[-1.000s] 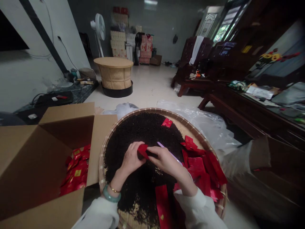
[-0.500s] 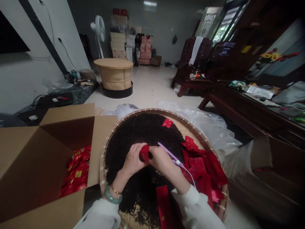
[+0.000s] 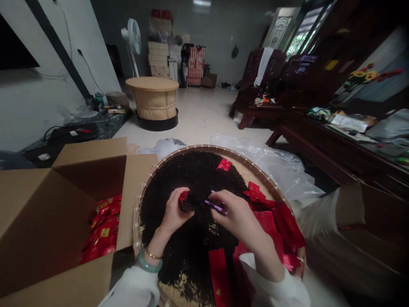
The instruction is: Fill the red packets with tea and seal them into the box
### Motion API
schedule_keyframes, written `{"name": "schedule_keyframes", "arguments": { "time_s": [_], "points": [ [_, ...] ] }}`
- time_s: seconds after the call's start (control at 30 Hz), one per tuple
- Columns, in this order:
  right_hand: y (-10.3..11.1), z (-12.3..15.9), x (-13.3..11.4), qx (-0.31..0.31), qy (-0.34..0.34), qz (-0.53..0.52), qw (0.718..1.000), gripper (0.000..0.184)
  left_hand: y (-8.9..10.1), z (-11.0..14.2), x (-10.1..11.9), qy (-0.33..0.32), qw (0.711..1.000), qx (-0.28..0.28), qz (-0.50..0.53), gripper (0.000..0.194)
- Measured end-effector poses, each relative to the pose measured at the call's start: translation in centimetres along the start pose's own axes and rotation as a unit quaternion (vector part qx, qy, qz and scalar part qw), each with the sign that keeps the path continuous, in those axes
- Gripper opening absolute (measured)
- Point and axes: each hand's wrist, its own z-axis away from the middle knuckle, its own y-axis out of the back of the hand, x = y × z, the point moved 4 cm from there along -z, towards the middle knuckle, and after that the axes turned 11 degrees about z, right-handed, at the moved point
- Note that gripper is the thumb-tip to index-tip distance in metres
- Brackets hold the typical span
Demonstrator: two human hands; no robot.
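My left hand [image 3: 175,211] is closed around a small red packet [image 3: 183,199], whose dark open mouth faces right. In my right hand [image 3: 231,211], a slim purple hair straightener [image 3: 216,207] is gripped between thumb and fingers, its tips pointing left at the packet without touching it. Both hands are above a round bamboo tray [image 3: 139,200] spread with loose dark tea leaves [image 3: 191,170]. Several flat red pouches [image 3: 265,221] are heaped under and beside my right forearm. One long red pouch [image 3: 220,273] lies at the near side, and a small red packet [image 3: 224,164] rests on the leaves.
Left of the tray stands an open cardboard box [image 3: 28,213] with several filled red packets [image 3: 104,226] inside. Clear plastic sheeting [image 3: 265,157] lies behind the tray. A dark wooden table [image 3: 319,145] is at right; a round woven stand [image 3: 153,102] is farther back.
My hands have moved apart; my right hand has left the packet and swung the straightener round into a pinch grip. The packet in my left hand now shows its open end.
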Motion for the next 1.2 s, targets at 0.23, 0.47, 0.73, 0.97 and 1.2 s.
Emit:
{"name": "schedule_keyframes", "arguments": {
  "time_s": [0.23, 0.47, 0.73, 0.97, 1.2],
  "points": [
    [-3.2, -0.7, -3.2, -0.027, 0.055, 0.142, 0.988, 0.032, 0.1, 0.2, -0.1, 0.042, 0.999, 0.023, 0.014, 0.046],
    [-4.4, -2.9, 1.0, -0.078, -0.010, 0.033, 0.996, 0.017, -1.3, 0.2, -0.7, 0.260, 0.938, -0.093, 0.208, 0.046],
    [-4.2, -2.9, 3.2, -0.137, -0.043, -0.123, 0.982, 0.032, -1.9, 0.6, -0.3, 0.359, 0.868, -0.182, 0.291, 0.043],
    [-4.4, -2.5, 2.6, -0.098, -0.041, -0.085, 0.991, 0.037, -1.6, 0.2, 0.1, 0.216, 0.961, -0.160, 0.068, 0.056],
    [-3.3, -1.8, 0.9, -0.121, 0.008, -0.106, 0.987, 0.023, -1.4, 0.2, 0.8, 0.069, 0.976, -0.127, -0.163, 0.044]
  ]
}}
